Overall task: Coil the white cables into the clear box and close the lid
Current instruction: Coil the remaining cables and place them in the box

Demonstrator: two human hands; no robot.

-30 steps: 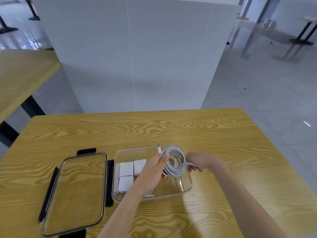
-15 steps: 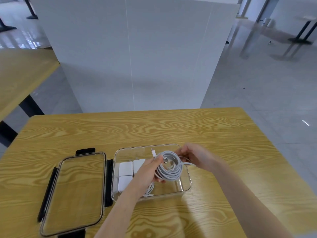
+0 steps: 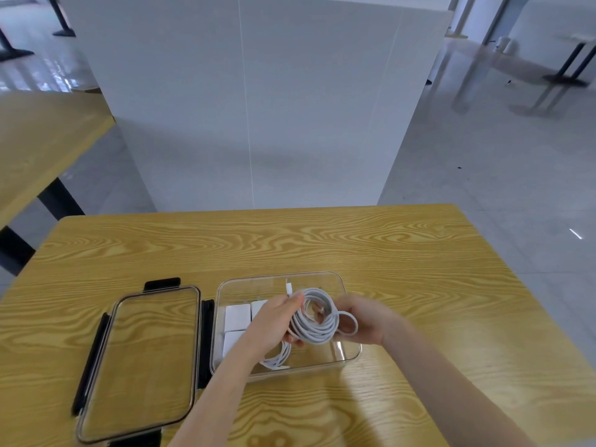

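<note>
Coiled cable [image 3: 314, 321]: white, wound into a round bundle of many turns, held above the clear box; one plug end sticks up past the left hand's fingertips, and a small loose loop hangs off its right side.
Left hand [image 3: 274, 321]: fingers and thumb curled round the left edge of the coiled cable, gripping it.
Right hand [image 3: 364, 321]: fingers bent round the right side of the bundle, the small loop lying across them; it holds the cable.
Clear box [image 3: 350, 356]: transparent, rectangular with rounded corners, open, standing on the surface just right of the lid.
Second cable [image 3: 277, 358]: white, a smaller loose coil lying on the box floor near the front wall, partly hidden by the left forearm.
Chargers [image 3: 238, 317]: white square blocks packed side by side in the box's left end.
Lid [image 3: 145, 359]: clear panel with black clips at its edges, lying flat on the surface, beside the box.
Surface [image 3: 322, 240]: yellow wood-grain top.
</note>
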